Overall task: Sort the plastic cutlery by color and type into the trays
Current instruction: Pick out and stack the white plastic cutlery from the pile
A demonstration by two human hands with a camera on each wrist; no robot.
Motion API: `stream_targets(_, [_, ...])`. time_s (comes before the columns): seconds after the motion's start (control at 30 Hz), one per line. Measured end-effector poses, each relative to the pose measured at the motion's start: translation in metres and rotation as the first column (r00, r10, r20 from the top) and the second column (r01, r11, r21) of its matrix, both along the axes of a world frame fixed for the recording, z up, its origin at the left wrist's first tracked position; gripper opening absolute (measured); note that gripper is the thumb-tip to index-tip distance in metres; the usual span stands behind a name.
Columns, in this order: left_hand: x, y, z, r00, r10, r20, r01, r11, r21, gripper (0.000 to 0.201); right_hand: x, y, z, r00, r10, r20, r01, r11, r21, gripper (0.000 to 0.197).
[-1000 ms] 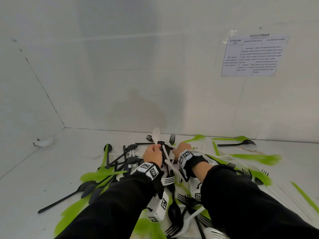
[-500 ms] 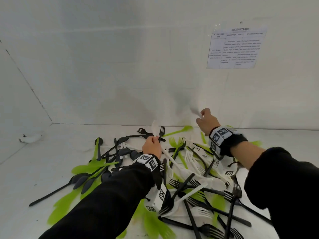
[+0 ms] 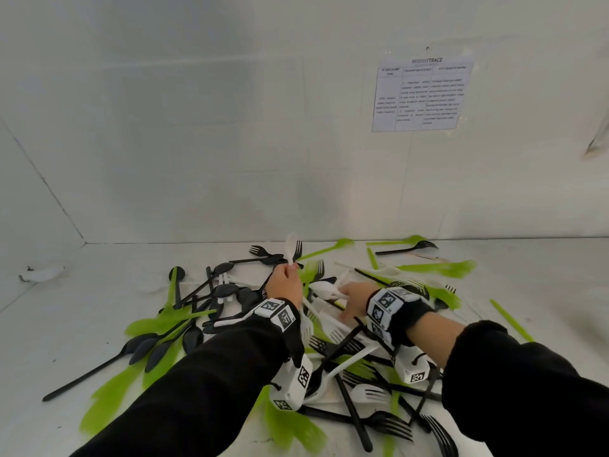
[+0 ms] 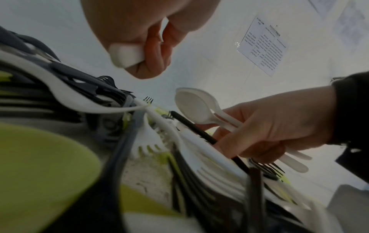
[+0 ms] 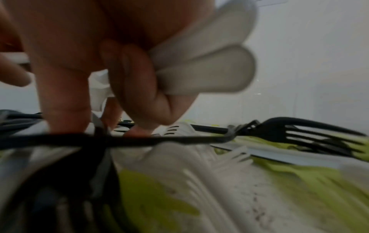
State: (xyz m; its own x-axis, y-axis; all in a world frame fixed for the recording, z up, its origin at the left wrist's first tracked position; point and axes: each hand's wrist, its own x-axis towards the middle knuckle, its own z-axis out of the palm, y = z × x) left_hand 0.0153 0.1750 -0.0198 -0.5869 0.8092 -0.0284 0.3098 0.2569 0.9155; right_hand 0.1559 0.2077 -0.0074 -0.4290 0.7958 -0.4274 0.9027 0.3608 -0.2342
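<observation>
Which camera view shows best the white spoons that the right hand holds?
The left wrist view: the white spoons show bowls and handles in the right hand. The head view shows them small. The right wrist view shows only blurred handle ends.

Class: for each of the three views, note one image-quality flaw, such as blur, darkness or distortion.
Head view: wide-angle bending of the wall edges, green cutlery smeared near the bottom. Left wrist view: dark, blurred foreground, while the white spoons in the right hand stay fairly sharp. Right wrist view: dim and soft throughout, fingers out of focus.
</observation>
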Motion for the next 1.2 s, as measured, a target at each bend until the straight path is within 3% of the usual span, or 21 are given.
stream_targets(0.07, [0.0,-0.001,0.001,1.0,0.011,-0.01,-0.011,1.0,0.001,0.033,-0.004,-0.004,-0.005,0.999,0.029,-0.028,-0.028,0.999,0.032,0.031])
stream_targets(0.23, [0.001,-0.006,-0.002,1.0,0.025,0.012,-0.025,1.0,0.011,0.032,0.014,0.0,-0.003,0.993,-0.106,-0.048,0.112,0.982,0.15,0.055])
stream_targets(0.37, [0.004,-0.012,-0.004,1.0,0.009,0.011,-0.009,1.0,-0.001,0.032,0.049,0.013,0.012,0.958,-0.242,-0.156,0.277,0.922,0.271,0.032])
stream_targets(0.47, [0.01,-0.018,-0.003,1.0,-0.008,0.019,0.008,1.0,-0.01,0.033,0.07,0.018,0.023,0.939,-0.288,-0.188,0.33,0.907,0.261,0.014])
stream_targets(0.6, [0.018,-0.027,-0.004,0.999,0.006,0.044,-0.006,1.0,-0.005,0.033,0.072,0.01,0.025,0.901,-0.297,-0.315,0.376,0.897,0.232,0.032])
stream_targets(0.63, [0.02,-0.03,-0.004,0.998,0.014,0.054,-0.014,1.0,-0.001,0.032,0.069,0.004,0.023,0.906,-0.273,-0.324,0.346,0.918,0.193,0.031])
stream_targets(0.77, [0.024,-0.043,-0.005,0.995,0.058,0.082,-0.059,0.998,0.018,0.03,0.056,-0.029,0.011,0.994,-0.06,-0.088,0.059,0.998,-0.019,0.045])
stream_targets(0.83, [0.024,-0.05,-0.007,0.995,0.072,0.07,-0.074,0.997,0.013,0.03,0.053,-0.039,0.003,0.997,0.017,-0.076,-0.019,0.999,-0.03,0.037])
stream_targets(1.2, [0.04,-0.08,-0.008,0.992,0.11,0.054,-0.11,0.994,-0.01,0.033,0.057,-0.051,-0.007,0.999,0.037,-0.024,-0.036,0.999,0.036,0.03])
